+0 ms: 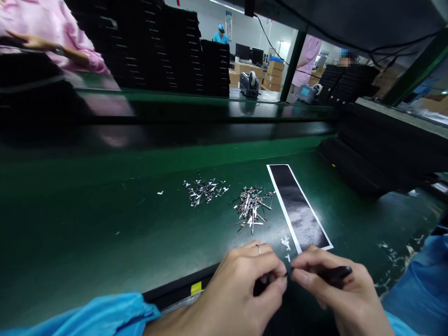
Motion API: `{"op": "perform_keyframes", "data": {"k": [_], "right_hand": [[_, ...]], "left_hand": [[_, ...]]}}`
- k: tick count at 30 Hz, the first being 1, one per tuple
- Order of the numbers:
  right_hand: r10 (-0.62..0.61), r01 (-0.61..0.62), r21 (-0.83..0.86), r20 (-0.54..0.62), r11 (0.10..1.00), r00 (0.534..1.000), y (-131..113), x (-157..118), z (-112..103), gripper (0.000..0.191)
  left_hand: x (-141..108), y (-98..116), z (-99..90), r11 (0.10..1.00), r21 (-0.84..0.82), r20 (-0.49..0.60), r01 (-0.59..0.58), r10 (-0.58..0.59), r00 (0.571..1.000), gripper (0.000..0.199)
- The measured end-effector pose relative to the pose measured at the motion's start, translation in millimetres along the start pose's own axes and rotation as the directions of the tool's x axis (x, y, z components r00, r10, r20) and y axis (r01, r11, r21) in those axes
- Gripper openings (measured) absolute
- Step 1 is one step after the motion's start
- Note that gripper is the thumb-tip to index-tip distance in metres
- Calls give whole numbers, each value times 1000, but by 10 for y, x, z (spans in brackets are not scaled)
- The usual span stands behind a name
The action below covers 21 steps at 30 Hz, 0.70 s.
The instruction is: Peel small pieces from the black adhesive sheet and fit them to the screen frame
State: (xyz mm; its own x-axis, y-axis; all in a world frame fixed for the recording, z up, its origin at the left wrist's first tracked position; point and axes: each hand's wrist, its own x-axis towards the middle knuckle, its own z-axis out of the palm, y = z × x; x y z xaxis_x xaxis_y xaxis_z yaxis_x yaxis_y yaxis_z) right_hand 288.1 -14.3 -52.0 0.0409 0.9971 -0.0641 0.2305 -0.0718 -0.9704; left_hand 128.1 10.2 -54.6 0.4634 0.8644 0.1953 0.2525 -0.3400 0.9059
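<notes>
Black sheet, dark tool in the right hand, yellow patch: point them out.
Black sheet (297,205): head view, dark face's middle.
Dark tool (338,274): head view, exposed thick end.
Yellow patch (196,288): head view, its center.

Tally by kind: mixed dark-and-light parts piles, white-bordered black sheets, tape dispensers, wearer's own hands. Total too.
Parts piles: 2
White-bordered black sheet: 1
Tape dispensers: 2
Wearer's hands: 2
Total: 7

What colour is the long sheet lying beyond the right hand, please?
The sheet is black, edged in white, as the head view shows best.
</notes>
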Motion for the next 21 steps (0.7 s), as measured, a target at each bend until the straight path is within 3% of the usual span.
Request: {"op": "perform_keyframes", "data": {"k": [2,7,10,12,15,17,21], "right_hand": [[-105,107,-44,32,993,994,14,-3,-8,16],[-354,357,-121,48,926,934,71,-33,-6,12],[-462,452,-195,-8,871,887,54,-58,50,9],[-462,454,-235,25,859,887,22,-64,91,9],[-365,398,-245,168,884,916,-21,-55,135,14],[-333,380,-229,219,896,917,-34,-45,173,16],[-337,409,-220,300,886,892,-65,-50,359,16]], "left_hand": [[-34,-20,20,995,56,-56,-78,81,995,17],[-74,14,19,1000,-7,-74,-2,1,997,13],[-91,51,-14,998,25,-112,-52,54,992,15],[-119,62,-60,987,103,-145,-126,140,979,17],[-200,88,-191,957,226,-106,-181,209,972,18],[-281,131,-320,959,246,-33,-142,155,987,17],[-484,235,-591,956,291,87,39,-67,994,16]]}}
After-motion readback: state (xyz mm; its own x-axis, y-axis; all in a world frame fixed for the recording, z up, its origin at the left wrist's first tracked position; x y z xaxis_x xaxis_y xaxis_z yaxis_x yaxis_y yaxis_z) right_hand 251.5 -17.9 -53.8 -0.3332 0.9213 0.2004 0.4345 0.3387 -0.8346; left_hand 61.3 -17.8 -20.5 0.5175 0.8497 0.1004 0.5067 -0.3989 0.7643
